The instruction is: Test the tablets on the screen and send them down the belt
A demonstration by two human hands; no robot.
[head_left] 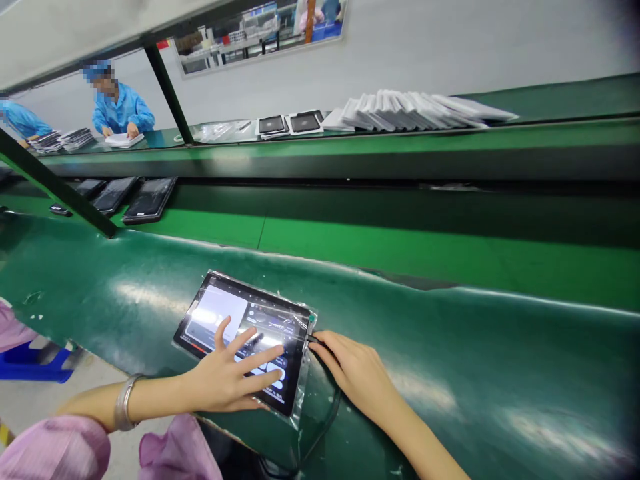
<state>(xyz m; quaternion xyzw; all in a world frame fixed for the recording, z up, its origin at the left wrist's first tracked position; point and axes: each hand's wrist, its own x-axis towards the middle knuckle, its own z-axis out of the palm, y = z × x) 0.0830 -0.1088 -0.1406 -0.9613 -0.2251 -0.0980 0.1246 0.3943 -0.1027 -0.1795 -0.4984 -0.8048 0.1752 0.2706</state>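
A tablet (220, 303) with its screen lit lies on the green bench, covered by a clear plastic film that sticks out past its edges. Over the lower part of the screen my left hand (235, 373) is spread, fingers apart, a silver bracelet on its wrist. At the tablet's right edge my right hand (353, 367) pinches the plug of a black cable (327, 417) between thumb and forefinger. The plug meets the tablet's side; how far it is inserted I cannot tell. From there the cable curves down toward the bench's front edge.
Beyond the bench (450, 360) runs a lower green conveyor (320, 230) with several dark tablets (150, 199) at left. A far shelf holds a row of white packets (400, 110) and two boxed devices (306, 121). A co-worker (120, 107) in blue handles white items there. A post (167, 93) stands at left.
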